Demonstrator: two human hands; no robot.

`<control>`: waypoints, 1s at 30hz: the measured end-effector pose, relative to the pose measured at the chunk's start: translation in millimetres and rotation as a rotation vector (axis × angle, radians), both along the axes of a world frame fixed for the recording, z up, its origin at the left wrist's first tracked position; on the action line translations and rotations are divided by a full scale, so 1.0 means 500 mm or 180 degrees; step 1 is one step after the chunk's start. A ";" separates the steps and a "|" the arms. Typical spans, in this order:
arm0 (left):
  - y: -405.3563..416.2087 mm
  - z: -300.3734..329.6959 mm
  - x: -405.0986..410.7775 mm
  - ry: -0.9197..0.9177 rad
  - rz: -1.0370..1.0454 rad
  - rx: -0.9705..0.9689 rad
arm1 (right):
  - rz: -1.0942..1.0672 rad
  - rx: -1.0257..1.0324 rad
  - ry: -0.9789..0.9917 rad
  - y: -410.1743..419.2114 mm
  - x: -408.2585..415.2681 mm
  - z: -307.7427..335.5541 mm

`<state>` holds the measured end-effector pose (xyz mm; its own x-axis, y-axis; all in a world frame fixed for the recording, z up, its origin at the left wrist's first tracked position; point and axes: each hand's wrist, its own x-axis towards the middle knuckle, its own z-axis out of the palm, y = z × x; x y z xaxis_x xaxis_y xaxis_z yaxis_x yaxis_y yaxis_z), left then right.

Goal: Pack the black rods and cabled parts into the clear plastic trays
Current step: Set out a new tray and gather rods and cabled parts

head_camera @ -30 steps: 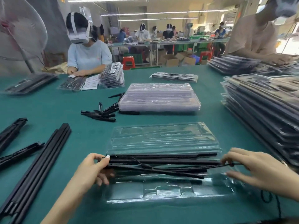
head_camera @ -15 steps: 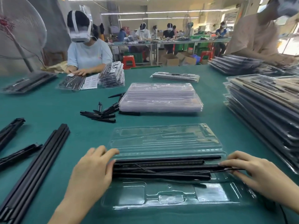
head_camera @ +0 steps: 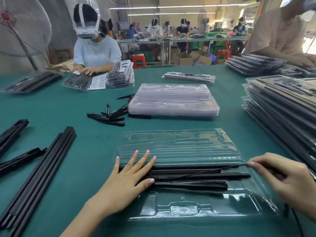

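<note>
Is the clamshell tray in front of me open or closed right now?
Open. The clear tray lies spread flat, its lid half folded back on the table, and the black rods sit uncovered under the left hand.

Bright, even indoor light from long ceiling tube lights at the back of the hall; daylight blows out the far right edge. Shadows soft and short, a faint one under the left hand on the green table. Glare streaks on the clear plastic tray and on the stack of empty trays. Strong wide-angle bending at the edges: the fan and right-side stacks curve and stretch. Right hand slightly motion-blurred; background workers soft and low in detail.
</note>
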<state>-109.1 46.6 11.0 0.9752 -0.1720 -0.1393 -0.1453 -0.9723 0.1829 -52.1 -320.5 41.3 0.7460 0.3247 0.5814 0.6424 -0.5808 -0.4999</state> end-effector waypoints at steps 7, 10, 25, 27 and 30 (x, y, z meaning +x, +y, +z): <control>-0.002 0.000 -0.006 -0.0027 0.0075 -0.0117 | -0.0240 0.0070 -0.0541 0.038 0.014 0.037; -0.004 -0.001 -0.011 -0.0120 0.0094 -0.0110 | -0.0057 -0.0424 0.0112 0.009 0.036 0.034; -0.018 0.018 -0.015 0.0340 0.0015 -0.0004 | -0.0059 -0.0938 0.0797 -0.022 0.026 -0.025; -0.017 0.023 -0.014 0.0351 0.0009 -0.0021 | -0.0030 -0.0851 0.0700 -0.022 0.022 -0.027; -0.022 0.037 -0.006 0.0218 -0.0259 -0.0177 | 0.0033 -0.0757 0.0671 -0.019 0.019 -0.031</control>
